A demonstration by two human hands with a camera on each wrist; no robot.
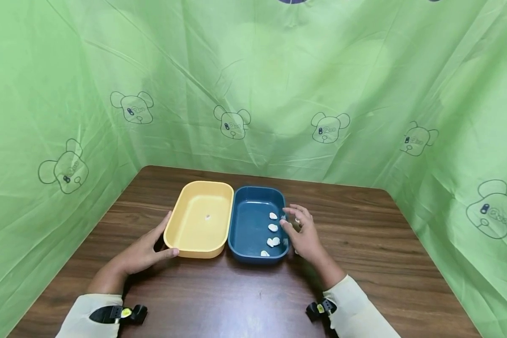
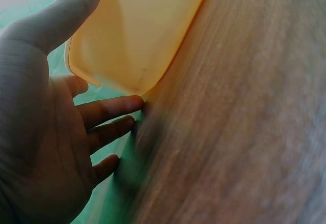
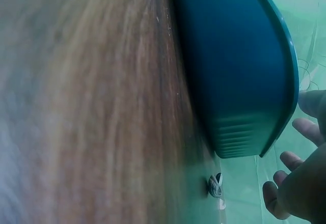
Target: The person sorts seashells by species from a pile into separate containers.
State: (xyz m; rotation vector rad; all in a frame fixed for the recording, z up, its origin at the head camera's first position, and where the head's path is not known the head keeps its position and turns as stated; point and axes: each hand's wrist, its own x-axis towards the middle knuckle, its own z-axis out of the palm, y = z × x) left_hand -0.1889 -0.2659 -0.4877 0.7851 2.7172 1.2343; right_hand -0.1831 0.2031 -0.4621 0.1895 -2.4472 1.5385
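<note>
In the head view, a yellow tray [image 1: 198, 244] and a blue tray [image 1: 253, 257] stand side by side. My left hand [image 1: 141, 251] lies along the yellow tray's left side, thumb near its front corner; in the left wrist view its fingers [image 2: 109, 111] are spread and relaxed. Several small white shell-like pieces [image 1: 272, 227] sit along the right side of the blue tray's floor. My right hand [image 1: 305, 237] is at that tray's right rim, thumb at the edge and fingers loosely bent. I see nothing gripped in it.
A tiny pale spot or piece [image 1: 208, 217] is on the yellow tray's floor. Outside the blue tray, a ridged shell-like piece [image 3: 215, 186] lies on the wooden table [image 1: 363, 244], partly hidden by my right hand in the head view. Green cloth [image 1: 253, 61] hangs behind and at both sides.
</note>
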